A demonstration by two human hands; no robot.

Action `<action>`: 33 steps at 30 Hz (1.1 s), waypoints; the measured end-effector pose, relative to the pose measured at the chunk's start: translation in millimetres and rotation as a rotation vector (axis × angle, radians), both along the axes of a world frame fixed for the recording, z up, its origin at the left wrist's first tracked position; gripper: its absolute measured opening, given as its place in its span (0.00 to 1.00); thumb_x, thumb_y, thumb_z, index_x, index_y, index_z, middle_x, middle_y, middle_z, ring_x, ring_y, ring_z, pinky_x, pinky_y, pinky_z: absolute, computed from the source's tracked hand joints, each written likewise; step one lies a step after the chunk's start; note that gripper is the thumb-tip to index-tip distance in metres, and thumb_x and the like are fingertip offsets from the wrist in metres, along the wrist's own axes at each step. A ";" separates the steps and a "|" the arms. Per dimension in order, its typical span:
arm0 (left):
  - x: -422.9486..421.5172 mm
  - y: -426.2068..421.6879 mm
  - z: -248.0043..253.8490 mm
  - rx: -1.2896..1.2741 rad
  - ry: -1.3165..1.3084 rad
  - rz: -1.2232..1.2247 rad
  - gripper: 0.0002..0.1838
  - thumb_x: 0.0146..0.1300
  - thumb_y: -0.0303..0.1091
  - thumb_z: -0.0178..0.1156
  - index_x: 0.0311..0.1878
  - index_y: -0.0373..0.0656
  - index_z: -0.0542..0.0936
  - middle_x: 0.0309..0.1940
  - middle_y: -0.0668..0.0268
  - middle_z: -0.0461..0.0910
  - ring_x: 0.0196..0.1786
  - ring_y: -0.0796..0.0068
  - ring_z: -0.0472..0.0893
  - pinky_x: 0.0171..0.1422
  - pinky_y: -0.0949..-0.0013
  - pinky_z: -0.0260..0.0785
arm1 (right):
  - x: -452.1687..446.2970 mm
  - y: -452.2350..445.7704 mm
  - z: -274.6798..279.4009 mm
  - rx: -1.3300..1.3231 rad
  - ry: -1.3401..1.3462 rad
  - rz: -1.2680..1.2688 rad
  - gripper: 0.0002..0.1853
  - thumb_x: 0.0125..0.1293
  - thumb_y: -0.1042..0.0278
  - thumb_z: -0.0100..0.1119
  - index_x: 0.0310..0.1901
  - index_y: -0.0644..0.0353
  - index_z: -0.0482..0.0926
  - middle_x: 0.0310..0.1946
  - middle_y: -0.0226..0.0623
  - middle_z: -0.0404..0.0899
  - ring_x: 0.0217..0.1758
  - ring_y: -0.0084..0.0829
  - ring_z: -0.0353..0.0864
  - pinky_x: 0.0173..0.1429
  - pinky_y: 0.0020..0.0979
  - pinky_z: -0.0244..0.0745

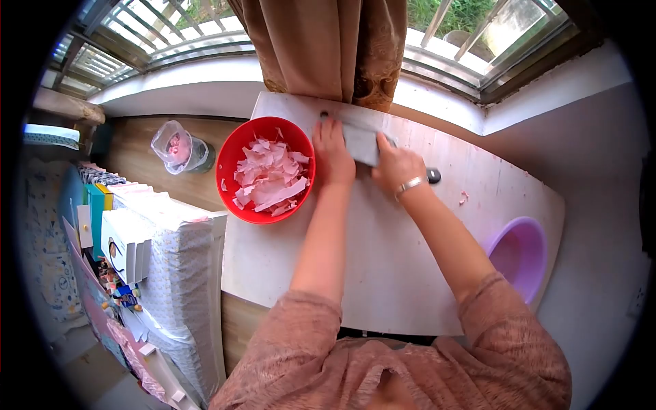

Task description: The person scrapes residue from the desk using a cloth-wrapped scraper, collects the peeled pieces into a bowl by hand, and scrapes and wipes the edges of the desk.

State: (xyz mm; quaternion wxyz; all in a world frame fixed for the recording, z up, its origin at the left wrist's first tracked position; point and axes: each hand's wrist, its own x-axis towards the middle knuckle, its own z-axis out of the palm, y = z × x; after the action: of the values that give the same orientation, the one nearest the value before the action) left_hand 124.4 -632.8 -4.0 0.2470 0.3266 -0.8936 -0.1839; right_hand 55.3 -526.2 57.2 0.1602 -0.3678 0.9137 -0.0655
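A broad grey cleaver blade [361, 145] lies low over the white tabletop [403, 253], between my two hands. My right hand [398, 165] is closed around the cleaver near its handle, one finger along the blade; a black handle end [433, 175] shows beside my wrist. My left hand [333, 152] lies flat at the blade's left end, fingers stretched forward. Whether anything is under its palm is hidden. Just left of it stands a red bowl [222, 198] filled with thin, torn pale pink pieces [272, 174].
A purple basin [538, 239] stands tilted at the table's right. Small pink scraps [465, 197] dot the tabletop. On the floor at left is a bin with a clear bag [197, 156]. A cloth-covered surface [179, 253] bears boxes. Curtain [307, 48] and windows bound the far edge.
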 end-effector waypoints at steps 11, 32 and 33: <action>22.1 28.6 12.4 -0.014 -0.157 -0.190 0.23 0.53 0.20 0.44 0.56 0.35 0.66 0.59 0.57 0.64 0.62 0.52 0.60 0.65 0.62 0.55 | 15.2 38.0 -8.0 0.054 0.046 -0.017 0.34 0.46 0.66 0.54 0.60 0.52 0.61 0.25 0.43 0.79 0.27 0.41 0.80 0.33 0.39 0.76; 84.7 76.5 22.8 0.014 -0.203 -0.412 0.24 0.53 0.19 0.43 0.56 0.34 0.67 0.59 0.54 0.65 0.62 0.49 0.61 0.64 0.58 0.56 | 85.4 106.6 2.5 0.067 -0.095 -0.120 0.34 0.42 0.67 0.53 0.58 0.50 0.65 0.25 0.47 0.78 0.28 0.45 0.79 0.35 0.42 0.75; 73.1 68.7 21.3 -0.025 -0.187 -0.417 0.24 0.54 0.20 0.43 0.57 0.34 0.66 0.59 0.54 0.64 0.62 0.50 0.60 0.64 0.59 0.56 | 72.4 97.1 -0.3 0.031 -0.064 -0.132 0.34 0.43 0.67 0.53 0.58 0.50 0.65 0.25 0.47 0.78 0.28 0.45 0.79 0.35 0.42 0.75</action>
State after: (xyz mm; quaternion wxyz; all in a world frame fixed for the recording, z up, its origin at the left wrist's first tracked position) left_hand 197.4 -564.1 17.3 0.1239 0.1471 -0.9630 -0.1888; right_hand 127.7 -429.2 57.0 0.1905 -0.3019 0.9312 -0.0734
